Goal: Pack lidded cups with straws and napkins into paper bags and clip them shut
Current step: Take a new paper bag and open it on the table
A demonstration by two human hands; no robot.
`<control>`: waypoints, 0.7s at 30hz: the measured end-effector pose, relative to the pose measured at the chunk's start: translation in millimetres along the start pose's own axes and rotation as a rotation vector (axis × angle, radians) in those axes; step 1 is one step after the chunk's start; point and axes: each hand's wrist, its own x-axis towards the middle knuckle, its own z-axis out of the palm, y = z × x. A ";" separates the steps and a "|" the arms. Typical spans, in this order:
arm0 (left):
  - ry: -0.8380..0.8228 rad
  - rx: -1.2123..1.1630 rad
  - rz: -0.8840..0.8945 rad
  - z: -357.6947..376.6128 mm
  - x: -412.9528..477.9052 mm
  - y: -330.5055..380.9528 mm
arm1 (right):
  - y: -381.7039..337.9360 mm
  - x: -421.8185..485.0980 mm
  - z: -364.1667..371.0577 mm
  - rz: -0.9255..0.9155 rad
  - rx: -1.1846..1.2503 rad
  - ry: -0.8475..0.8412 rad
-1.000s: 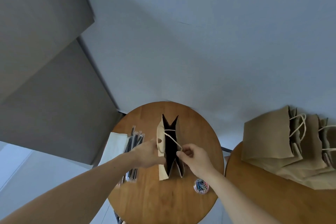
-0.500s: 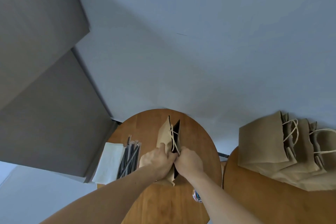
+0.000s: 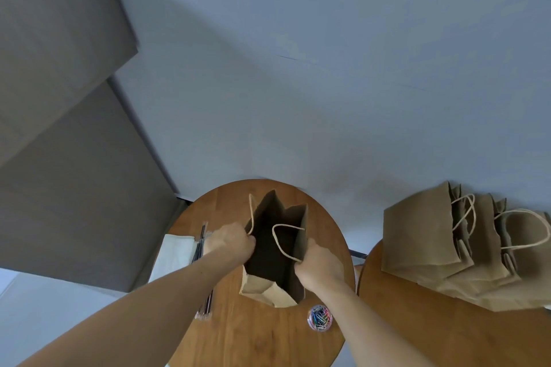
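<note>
A brown paper bag [image 3: 262, 289] with twine handles stands upright on the round wooden table [image 3: 262, 334], its mouth spread wide and its inside dark. My left hand [image 3: 229, 243] grips the bag's left rim. My right hand [image 3: 317, 265] grips the right rim, one handle looping across the opening. White napkins [image 3: 174, 253] and wrapped black straws [image 3: 205, 304] lie to the left of the bag, partly hidden by my left arm. A small clear tub of coloured paper clips [image 3: 320, 318] sits near the bag's front right. No cup shows.
A second wooden table [image 3: 447, 334] on the right carries a pile of flat paper bags [image 3: 441, 238] with handles. A grey cabinet or sofa block [image 3: 68, 158] fills the left. Pale floor lies beyond both tables.
The bag's mouth, pinched nearly flat between my two hands half a second ago, is now pulled wide apart. My hands have moved away from each other to the two rims.
</note>
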 end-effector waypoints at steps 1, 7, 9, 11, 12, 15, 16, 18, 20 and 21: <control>0.019 0.028 -0.007 -1.5 1.6 -3.7 | 4.4 1.2 -1.6 0.002 -0.001 0.004; 0.076 0.113 -0.054 -14.1 2.5 -42.4 | 37.8 6.5 -14.9 0.021 0.045 0.069; 0.066 0.075 -0.013 -7.3 -4.6 -36.6 | 28.2 6.4 -12.0 -0.029 0.078 0.066; 0.022 0.021 0.029 3.9 -9.8 -25.2 | 15.5 6.8 -6.1 -0.061 0.110 0.028; -0.007 0.000 0.047 8.4 -10.9 -20.4 | 10.8 7.1 -3.7 -0.068 0.125 0.000; -0.102 -0.007 0.143 14.0 -9.3 -17.4 | 6.6 8.8 -0.2 -0.109 0.180 -0.096; -0.146 -0.007 0.175 12.9 -8.0 -19.2 | 7.1 8.9 -1.2 -0.124 0.213 -0.135; -0.251 -0.033 0.208 6.0 -6.2 -23.7 | 8.4 9.2 -6.0 -0.123 0.289 -0.210; -0.364 -0.049 0.229 -5.5 -4.7 -28.3 | 10.5 10.5 -13.6 -0.115 0.330 -0.280; -0.416 -0.035 0.240 -12.5 -4.1 -31.2 | 11.4 10.9 -18.1 -0.116 0.332 -0.313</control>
